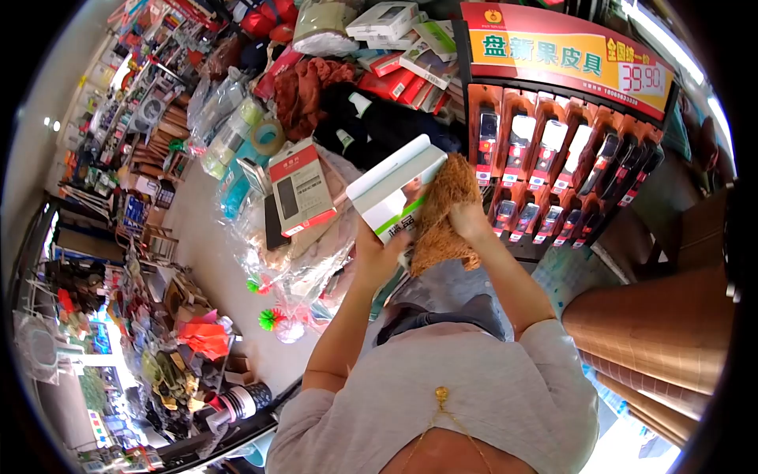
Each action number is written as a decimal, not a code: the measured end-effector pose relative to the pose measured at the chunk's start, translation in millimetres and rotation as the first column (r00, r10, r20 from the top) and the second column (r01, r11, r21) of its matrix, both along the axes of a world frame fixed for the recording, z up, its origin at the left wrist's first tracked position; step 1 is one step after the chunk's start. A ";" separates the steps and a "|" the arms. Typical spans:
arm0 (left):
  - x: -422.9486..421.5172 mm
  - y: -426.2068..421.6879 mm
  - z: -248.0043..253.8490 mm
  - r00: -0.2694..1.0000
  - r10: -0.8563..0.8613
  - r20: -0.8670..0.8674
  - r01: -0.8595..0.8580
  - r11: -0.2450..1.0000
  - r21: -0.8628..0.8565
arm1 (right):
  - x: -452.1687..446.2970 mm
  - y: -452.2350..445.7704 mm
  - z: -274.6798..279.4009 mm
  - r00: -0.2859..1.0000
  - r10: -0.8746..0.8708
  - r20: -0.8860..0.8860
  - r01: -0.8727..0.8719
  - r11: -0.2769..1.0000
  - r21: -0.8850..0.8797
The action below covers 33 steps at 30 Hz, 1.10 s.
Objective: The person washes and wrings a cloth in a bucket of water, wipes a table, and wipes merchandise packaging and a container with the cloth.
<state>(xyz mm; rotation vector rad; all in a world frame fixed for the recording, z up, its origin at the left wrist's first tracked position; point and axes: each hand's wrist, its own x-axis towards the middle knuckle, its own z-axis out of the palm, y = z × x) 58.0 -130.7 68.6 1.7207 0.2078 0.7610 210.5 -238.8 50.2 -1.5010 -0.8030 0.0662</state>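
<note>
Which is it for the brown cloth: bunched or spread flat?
Bunched: the brown cloth is gathered in the right hand, its surface wrinkled and its edges uneven.

So the white box (384, 207) is held up off everything at a slant, plain white along the top, with a green stripe, dark characters and part of a printed picture on the side. Brown cloth (440, 225) is kinda fuzzy, all bunched up and hanging rumpled, pressed right against the box's right end and hiding some of that print.
</note>
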 end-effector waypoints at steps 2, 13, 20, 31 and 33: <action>-1.3 6.8 4.2 0.999 0.005 -0.038 -0.006 1.000 -0.015 | 6.1 -4.0 9.9 0.995 0.086 -0.058 -0.086 0.996 0.004; -22.3 5.7 57.3 0.853 -0.141 -0.502 0.225 0.968 0.110 | 2.6 3.5 99.1 0.816 0.577 0.041 -0.526 0.770 -0.360; -49.3 8.2 38.4 0.843 -0.310 -0.440 0.275 0.951 -0.143 | 2.2 -9.5 41.9 0.825 0.565 0.020 -0.538 0.795 -0.280; -40.4 40.0 35.3 0.988 -0.006 -0.152 -0.057 0.915 -0.400 | -4.5 -57.0 63.0 0.844 0.418 -0.336 -0.173 0.806 0.567; -29.8 30.0 37.1 0.985 -0.032 -0.171 -0.047 0.897 -0.439 | 4.3 -47.1 74.1 0.940 0.337 0.047 -0.340 0.930 0.138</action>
